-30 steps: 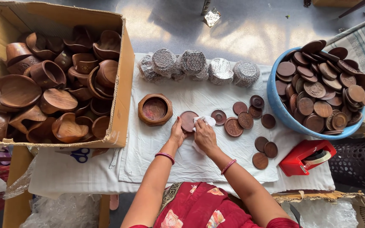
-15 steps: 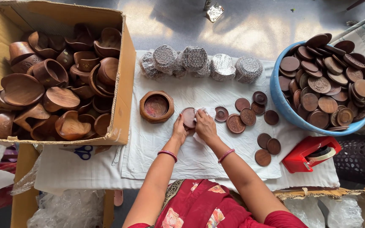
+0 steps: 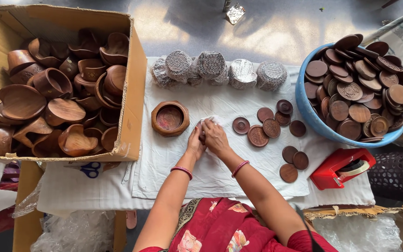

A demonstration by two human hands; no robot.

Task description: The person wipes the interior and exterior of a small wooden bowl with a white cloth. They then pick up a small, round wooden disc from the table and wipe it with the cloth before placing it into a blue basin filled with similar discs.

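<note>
Head view, left hand [image 3: 195,143] and right hand [image 3: 216,138] gripping wooden lid [image 3: 202,136] (partly hidden), white cloth [image 3: 239,158] beneath

White cloth [image 3: 239,172] covering the work surface

Lying on it: an octagonal wooden bowl [image 3: 170,118], loose round wooden lids [image 3: 270,128], five wrapped bundles [image 3: 242,73], a red tape dispenser [image 3: 341,168] sitting at the right edge.

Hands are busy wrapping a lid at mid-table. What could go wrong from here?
1. The left hand and right hand press together on a round wooden lid and white wrap; the lid is mostly hidden, so it might slip unnoticed.
2. The blue tub is heaped above its rim with lids; a nudge could spill some.
3. Loose lids lie just beside the right hand and could be knocked.
</note>
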